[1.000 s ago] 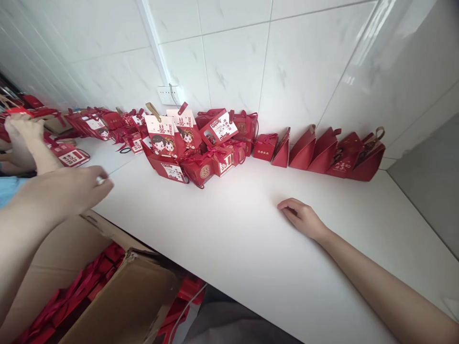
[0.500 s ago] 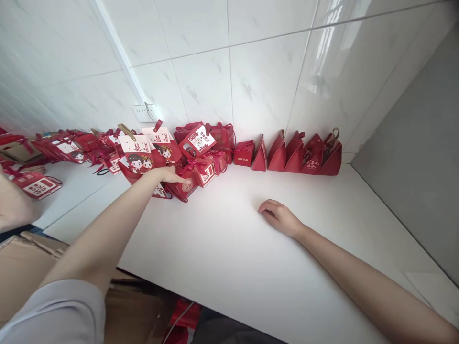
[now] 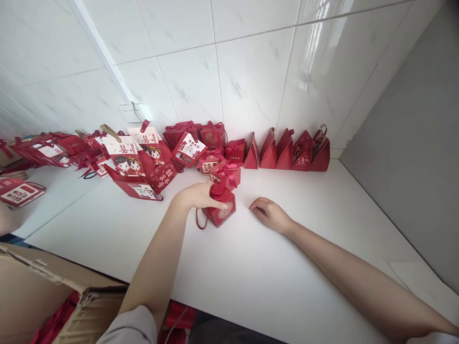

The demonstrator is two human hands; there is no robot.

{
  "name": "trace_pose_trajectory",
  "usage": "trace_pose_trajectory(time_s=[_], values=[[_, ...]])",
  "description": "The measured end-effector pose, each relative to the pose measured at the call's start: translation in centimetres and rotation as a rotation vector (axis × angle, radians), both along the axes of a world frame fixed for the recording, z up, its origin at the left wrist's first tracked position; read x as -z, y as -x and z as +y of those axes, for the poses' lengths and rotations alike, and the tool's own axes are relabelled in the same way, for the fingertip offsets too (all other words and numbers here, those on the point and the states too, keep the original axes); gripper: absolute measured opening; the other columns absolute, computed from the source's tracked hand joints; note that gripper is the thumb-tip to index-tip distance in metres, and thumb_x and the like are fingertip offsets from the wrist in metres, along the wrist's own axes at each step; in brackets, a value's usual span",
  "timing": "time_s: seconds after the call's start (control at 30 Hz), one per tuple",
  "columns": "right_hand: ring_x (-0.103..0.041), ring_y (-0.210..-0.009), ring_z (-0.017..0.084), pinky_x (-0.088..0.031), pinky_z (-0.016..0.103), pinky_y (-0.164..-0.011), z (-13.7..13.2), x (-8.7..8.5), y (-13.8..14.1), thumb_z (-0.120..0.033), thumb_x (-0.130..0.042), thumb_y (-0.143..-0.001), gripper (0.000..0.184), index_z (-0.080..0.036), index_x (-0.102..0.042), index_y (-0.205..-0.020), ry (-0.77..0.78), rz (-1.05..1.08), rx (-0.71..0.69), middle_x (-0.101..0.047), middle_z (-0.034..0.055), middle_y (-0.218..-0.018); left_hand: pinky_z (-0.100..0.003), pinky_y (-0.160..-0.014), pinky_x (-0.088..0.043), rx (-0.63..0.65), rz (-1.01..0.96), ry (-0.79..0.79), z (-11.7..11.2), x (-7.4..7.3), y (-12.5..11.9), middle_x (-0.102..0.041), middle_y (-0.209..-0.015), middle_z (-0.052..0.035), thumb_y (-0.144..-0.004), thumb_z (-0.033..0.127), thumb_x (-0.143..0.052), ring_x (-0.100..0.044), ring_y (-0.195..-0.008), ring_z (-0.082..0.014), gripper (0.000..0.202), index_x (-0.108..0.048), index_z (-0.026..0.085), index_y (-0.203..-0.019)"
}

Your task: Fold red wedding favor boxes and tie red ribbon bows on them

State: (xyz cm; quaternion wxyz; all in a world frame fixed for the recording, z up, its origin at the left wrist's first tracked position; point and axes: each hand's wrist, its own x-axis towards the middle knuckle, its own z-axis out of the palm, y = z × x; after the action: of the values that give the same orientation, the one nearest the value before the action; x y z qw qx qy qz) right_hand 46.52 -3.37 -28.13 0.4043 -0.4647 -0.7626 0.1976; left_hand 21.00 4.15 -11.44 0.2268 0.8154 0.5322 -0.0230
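Note:
My left hand (image 3: pixel 202 197) grips a small red gift box (image 3: pixel 225 212) with a gold round emblem and a dark red cord handle, low over the white table or resting on it; I cannot tell which. Right behind it is another red gift box (image 3: pixel 231 177) tied with a ribbon bow. My right hand (image 3: pixel 270 214) rests on the tabletop to the right of the held box, its fingers curled; whether anything is in them is hidden. To the left stand red and white boxes (image 3: pixel 124 157) printed with cartoon figures.
A row of triangular red boxes (image 3: pixel 285 150) stands along the tiled wall at the right. More red boxes (image 3: pixel 53 150) crowd the far left, where another person's hand (image 3: pixel 7 220) shows beside a box. An open cardboard carton (image 3: pixel 32 282) stands below the table's front edge.
My left hand has drawn the round-emblem box rightward and nearer, out of the cluster. The ribboned box behind it has also shifted right. My right hand stays on the table.

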Motion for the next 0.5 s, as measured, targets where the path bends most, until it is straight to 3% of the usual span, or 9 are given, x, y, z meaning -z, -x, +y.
trace_pose_trajectory(time_s=[0.13,0.23,0.33,0.4,0.5], values=[[-0.063,-0.076,0.018,-0.049,0.031,-0.071,-0.8,-0.7,0.1,-0.027,-0.040,-0.101,0.021,-0.022,-0.060,-0.105,-0.022,0.075,0.029,-0.066,0.0033,-0.088,-0.035,-0.077,-0.049,-0.037,-0.068,-0.136,-1.7,1.5,-0.7,-0.068,-0.106,-0.0082,-0.068,0.084,-0.055,-0.065,-0.094,-0.0308,0.081,-0.057,0.027,-0.126],[-0.058,-0.066,0.017,-0.047,0.031,-0.065,-1.4,-1.1,0.1,-0.049,-0.037,-0.102,0.033,-0.021,-0.052,-0.096,-0.112,0.157,0.014,-0.062,0.0035,-0.079,-0.035,-0.088,-0.047,-0.047,-0.358,-0.208,-1.3,4.2,-0.4,-0.066,-0.112,-0.0046,-0.088,0.073,-0.037,-0.063,-0.101,-0.0257,0.059,-0.060,0.030,-0.121],[-0.055,-0.061,0.019,-0.047,0.034,-0.060,-1.9,-1.3,0.1,-0.080,-0.032,-0.089,0.059,-0.022,-0.045,-0.089,-0.231,0.220,-0.056,-0.057,0.0046,-0.075,-0.035,-0.095,-0.045,-0.052,-0.625,-0.304,-0.2,7.3,-0.6,-0.064,-0.114,-0.0061,-0.094,0.062,-0.038,-0.060,-0.103,-0.0228,0.048,-0.064,0.023,-0.105],[-0.055,-0.059,0.020,-0.048,0.035,-0.059,-2.1,-1.3,0.2,-0.089,-0.034,-0.081,0.069,-0.023,-0.046,-0.094,-0.289,0.230,-0.106,-0.057,0.0047,-0.075,-0.035,-0.091,-0.047,-0.023,-0.768,-0.191,0.3,8.8,-1.1,-0.063,-0.114,-0.0090,-0.094,0.061,-0.039,-0.059,-0.104,-0.0236,0.048,-0.064,0.020,-0.102],[-0.059,-0.063,0.021,-0.050,0.037,-0.063,-2.1,-1.3,0.2,-0.087,-0.039,-0.082,0.071,-0.022,-0.047,-0.112,-0.381,0.186,-0.162,-0.061,0.0066,-0.082,-0.038,-0.091,-0.049,0.169,-0.950,0.215,0.3,9.9,-1.7,-0.058,-0.128,-0.0130,-0.093,0.066,-0.031,-0.054,-0.119,-0.0270,0.060,-0.062,0.019,-0.115]])
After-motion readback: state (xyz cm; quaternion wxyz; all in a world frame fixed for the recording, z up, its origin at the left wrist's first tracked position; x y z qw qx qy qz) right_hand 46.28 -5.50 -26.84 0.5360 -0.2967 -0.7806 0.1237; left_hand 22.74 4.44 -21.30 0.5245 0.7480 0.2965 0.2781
